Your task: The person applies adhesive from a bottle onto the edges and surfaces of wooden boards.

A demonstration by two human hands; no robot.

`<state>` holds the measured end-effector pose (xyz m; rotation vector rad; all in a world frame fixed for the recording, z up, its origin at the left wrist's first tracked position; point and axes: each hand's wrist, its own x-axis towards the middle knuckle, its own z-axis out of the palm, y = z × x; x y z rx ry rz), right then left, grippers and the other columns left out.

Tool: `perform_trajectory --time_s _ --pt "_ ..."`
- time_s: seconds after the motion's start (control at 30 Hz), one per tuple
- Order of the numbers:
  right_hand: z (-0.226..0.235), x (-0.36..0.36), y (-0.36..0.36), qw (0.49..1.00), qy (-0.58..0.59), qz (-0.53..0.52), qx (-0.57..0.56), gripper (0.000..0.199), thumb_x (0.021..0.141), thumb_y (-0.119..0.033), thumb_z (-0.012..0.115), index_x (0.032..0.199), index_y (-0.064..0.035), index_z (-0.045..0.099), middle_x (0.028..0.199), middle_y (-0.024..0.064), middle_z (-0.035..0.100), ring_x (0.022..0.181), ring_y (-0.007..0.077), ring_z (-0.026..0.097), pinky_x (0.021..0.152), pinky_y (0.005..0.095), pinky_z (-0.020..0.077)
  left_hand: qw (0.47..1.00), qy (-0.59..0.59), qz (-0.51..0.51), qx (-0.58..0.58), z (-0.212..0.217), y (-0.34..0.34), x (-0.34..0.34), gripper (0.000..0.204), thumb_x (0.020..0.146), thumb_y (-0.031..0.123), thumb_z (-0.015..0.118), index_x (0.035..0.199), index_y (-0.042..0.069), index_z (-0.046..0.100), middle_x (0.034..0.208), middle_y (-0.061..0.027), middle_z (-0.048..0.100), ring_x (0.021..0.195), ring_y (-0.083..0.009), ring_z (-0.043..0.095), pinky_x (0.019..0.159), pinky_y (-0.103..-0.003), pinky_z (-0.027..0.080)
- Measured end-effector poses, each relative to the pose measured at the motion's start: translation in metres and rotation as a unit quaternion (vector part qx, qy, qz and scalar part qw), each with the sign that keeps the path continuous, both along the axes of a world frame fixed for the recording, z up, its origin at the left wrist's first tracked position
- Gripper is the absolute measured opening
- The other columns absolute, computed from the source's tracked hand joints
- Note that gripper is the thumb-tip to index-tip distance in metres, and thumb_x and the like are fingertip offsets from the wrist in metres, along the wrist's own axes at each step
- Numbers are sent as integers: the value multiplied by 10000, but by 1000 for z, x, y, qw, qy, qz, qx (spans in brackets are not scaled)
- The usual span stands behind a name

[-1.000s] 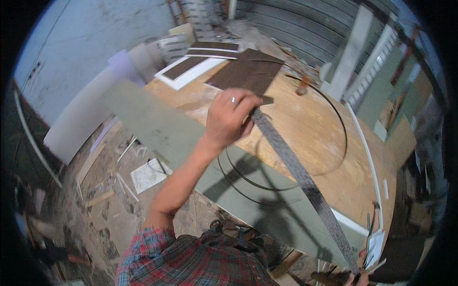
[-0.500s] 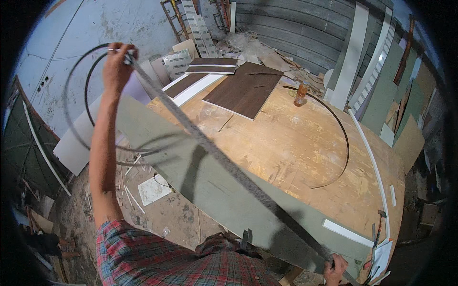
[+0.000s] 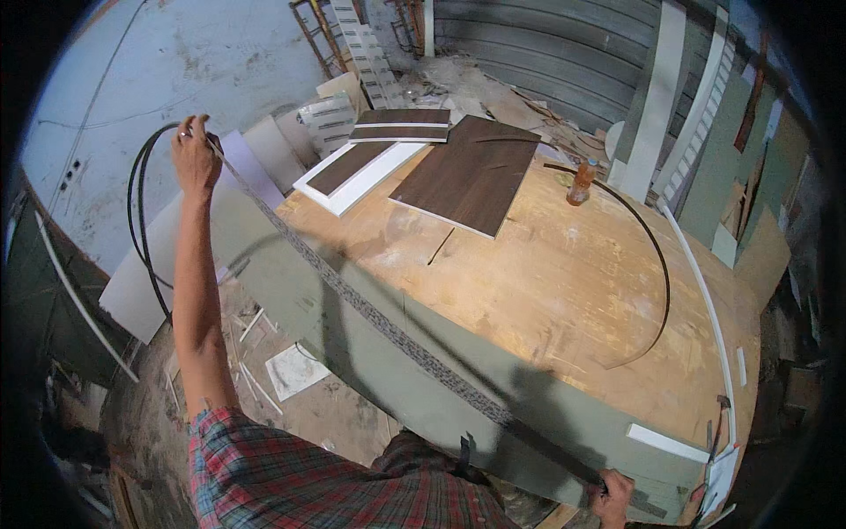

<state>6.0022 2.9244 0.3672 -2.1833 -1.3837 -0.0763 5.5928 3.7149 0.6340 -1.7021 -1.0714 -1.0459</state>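
We see 1 long, mottled grey strip [image 3: 379, 322] stretched diagonally btwn the 2 hands, from upper L to lower R. The L hand [image 3: 196, 157] is raised far out on a near-straight arm, beyond the L end of the surface [image 3: 529, 264], fingers bent & pinching the strip's far part. The R hand [image 3: 612, 498] is low, by the near R corner, fingers curled & closed on the strip; a short bit of it pokes out past that hand. Btwn the hands the strip runs taut-looking over a grey-green board [image 3: 282, 282] lying along the surface's near side; we can't tell if the R end touches the board. Thin dark loops [image 3: 137, 198] hang L of the L hand; can't tell for sure they're the same piece.

Further back on the surface, well apart from both hands, we've got a dark brown panel [image 3: 471, 176], an amber bottle [image 3: 581, 182] & R of that 1 dark curved band [image 3: 659, 256]. Nearer the R hand: a short white strip [image 3: 667, 443] & a hammer [image 3: 723, 414].
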Motion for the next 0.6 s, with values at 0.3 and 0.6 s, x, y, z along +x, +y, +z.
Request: perform_trajectory --time_s 0.3,0.6 --pt "77 -53 -12 937 35 -181 -296 362 879 -336 659 1101 -51 684 1080 227 675 1031 420 616 904 506 482 887 124 -110 -431 -226 102 71 423 813 3 545 1228 69 594 1296 -215 576 1169 -404 563 996 -459 455" --pt "130 -52 -53 887 -63 -192 -416 319 940 -316 595 1018 -19 681 957 237 673 877 437 641 762 501 524 749 181 -249 -587 -394 -21 82 519 763 130 671 1266 99 545 1271 -178 606 1206 -353 564 992 -467 456"
